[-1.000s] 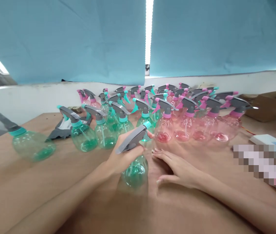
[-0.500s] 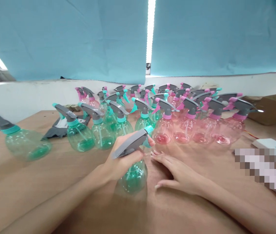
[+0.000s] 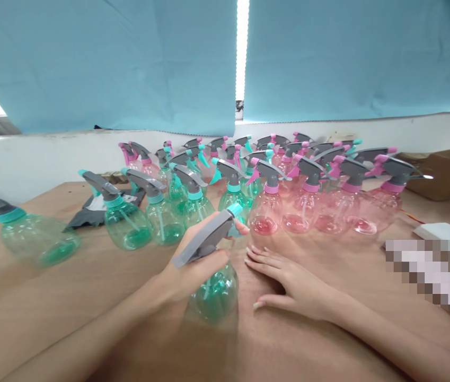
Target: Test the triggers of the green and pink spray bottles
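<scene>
My left hand (image 3: 193, 265) is wrapped round the neck and grey trigger head of a green spray bottle (image 3: 213, 291) that stands on the brown table (image 3: 89, 297). Its forefinger lies over the teal nozzle end. My right hand (image 3: 288, 278) lies flat on the table just right of that bottle, fingers stretched out and holding nothing. Behind both hands stands a crowd of spray bottles: green ones (image 3: 161, 220) to the left, pink ones (image 3: 308, 209) to the right.
A lone green bottle (image 3: 34, 239) stands at the far left. A dark flat packet (image 3: 93, 209) lies behind the green row. A cardboard box (image 3: 443, 175) sits at the right rear, a white object (image 3: 443, 232) near the right edge. Blue curtains hang behind.
The held bottle and my left hand have shifted slightly left and its head has tilted a little. My right hand stays flat beside it.
</scene>
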The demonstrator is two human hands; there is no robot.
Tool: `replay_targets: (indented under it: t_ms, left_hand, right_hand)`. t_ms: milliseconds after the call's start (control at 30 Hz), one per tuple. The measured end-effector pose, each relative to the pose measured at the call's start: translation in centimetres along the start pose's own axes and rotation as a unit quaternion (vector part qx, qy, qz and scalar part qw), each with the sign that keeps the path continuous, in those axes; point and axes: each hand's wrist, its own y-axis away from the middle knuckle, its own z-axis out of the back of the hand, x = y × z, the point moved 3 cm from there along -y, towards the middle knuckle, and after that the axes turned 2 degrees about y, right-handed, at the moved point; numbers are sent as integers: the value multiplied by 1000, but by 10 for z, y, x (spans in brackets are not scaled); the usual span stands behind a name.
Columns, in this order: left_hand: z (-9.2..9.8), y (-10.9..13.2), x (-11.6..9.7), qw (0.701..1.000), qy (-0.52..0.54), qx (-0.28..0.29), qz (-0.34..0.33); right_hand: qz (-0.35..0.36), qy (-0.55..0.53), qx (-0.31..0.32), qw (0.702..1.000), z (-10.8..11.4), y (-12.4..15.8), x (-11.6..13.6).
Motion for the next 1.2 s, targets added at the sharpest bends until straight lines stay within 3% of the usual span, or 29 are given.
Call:
replay_targets:
  t_ms: [100, 367, 567, 733, 1200]
  left_hand:
    - [-5, 0, 0, 998, 37, 45, -7]
    - [-8, 0, -1, 996, 31, 81, 20]
    - [-8, -4, 1, 996, 6, 85, 24]
    - [-7, -2, 5, 997, -33, 71, -11]
    - [-6, 5, 6, 995, 1, 89, 49]
  right_hand:
    - [-3, 2, 6, 1000, 0, 0, 1]
    - [-5, 8, 9, 1000, 1, 0, 1]
    - [-10, 4, 12, 1000, 1, -1, 1]
    - [-12, 0, 21, 1000, 2, -1, 1]
    - [-13, 0, 21, 1000, 0, 0, 0]
